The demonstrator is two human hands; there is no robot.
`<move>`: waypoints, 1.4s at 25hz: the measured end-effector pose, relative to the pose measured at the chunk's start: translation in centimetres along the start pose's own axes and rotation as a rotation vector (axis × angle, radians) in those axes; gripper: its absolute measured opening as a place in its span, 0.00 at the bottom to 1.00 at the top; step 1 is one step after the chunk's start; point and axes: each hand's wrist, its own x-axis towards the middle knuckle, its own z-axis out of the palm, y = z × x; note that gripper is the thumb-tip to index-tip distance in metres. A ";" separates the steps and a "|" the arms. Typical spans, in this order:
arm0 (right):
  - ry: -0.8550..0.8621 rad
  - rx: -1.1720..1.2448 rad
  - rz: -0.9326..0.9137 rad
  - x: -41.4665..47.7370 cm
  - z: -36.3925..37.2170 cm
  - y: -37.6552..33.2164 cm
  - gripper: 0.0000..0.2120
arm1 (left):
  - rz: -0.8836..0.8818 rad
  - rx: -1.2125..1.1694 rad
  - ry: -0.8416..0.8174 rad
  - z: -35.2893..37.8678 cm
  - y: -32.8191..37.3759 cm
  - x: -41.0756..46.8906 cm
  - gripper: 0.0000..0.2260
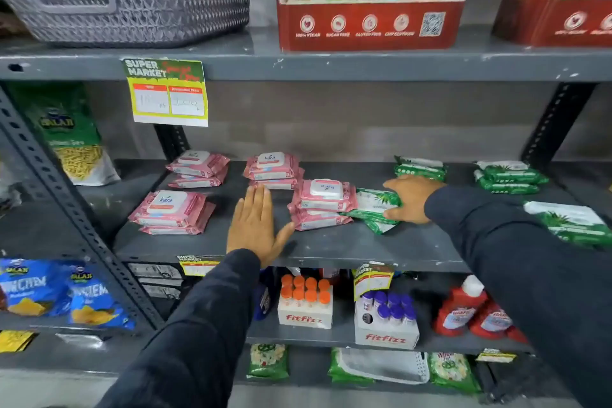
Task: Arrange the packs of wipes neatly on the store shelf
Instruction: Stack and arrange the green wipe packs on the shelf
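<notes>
Left hand (256, 225): flat on the shelf (347, 245), fingers spread.
Right hand (412, 197): grips a green wipes pack (372, 205) beside the pink packs (323, 204).

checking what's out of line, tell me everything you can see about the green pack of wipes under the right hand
The green pack of wipes is a soft, glossy plastic pouch, green with a white panel and a leaf print. It lies flat but skewed on the grey shelf, one corner pointing to the front edge. The right hand grips its right end, fingers on top and thumb at the near side. Its left end touches the nearest stack of pink packs. There seems to be a second green pack beneath it.
</notes>
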 end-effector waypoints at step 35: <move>-0.146 0.393 0.029 11.1 4.2 5.2 0.31 | -0.078 0.071 -0.313 7.3 -1.9 -0.3 0.39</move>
